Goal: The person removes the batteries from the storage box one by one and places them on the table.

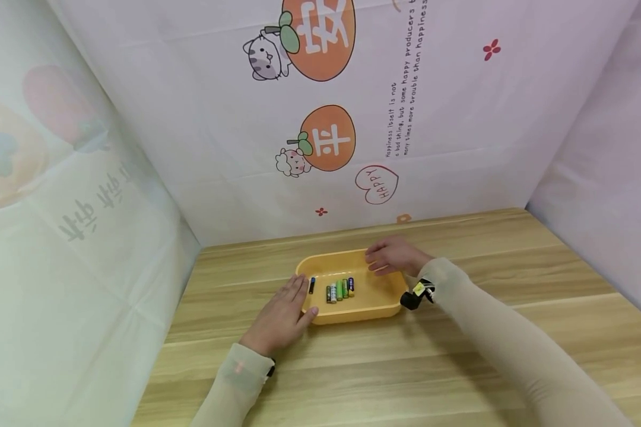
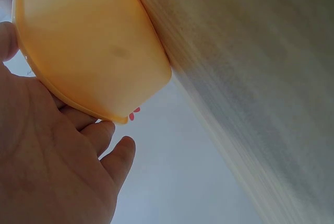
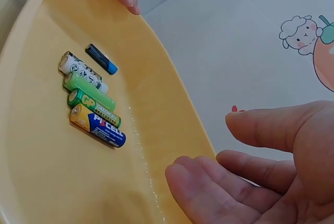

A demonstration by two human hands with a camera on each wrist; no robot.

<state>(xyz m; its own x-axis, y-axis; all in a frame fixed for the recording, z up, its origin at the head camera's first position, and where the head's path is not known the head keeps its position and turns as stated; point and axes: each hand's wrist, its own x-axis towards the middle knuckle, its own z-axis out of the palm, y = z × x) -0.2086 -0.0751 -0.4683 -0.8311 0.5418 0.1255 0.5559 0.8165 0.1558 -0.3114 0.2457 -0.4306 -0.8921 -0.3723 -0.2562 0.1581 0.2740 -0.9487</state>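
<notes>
A yellow plastic tray (image 1: 376, 290) stands on the table and holds several batteries. In a side-by-side row lie a black-and-white battery (image 3: 83, 71), a light green one (image 3: 90, 92), a green GP one (image 3: 94, 108) and a blue-and-yellow PKCELL one (image 3: 99, 126). Apart from these, near the tray's left end, is a slim black battery with a blue end (image 1: 312, 286). My left hand (image 1: 280, 314) rests on the tray's left rim with extended fingers, its thumb at the front corner. Over the back right rim is my right hand (image 1: 395, 256), fingers loosely extended, holding nothing.
The wood-grain table (image 1: 352, 373) stretches around the tray. A white printed cloth (image 1: 235, 178) hangs behind it, with more white cloth at the left (image 1: 85, 267) and right (image 1: 609, 178) sides.
</notes>
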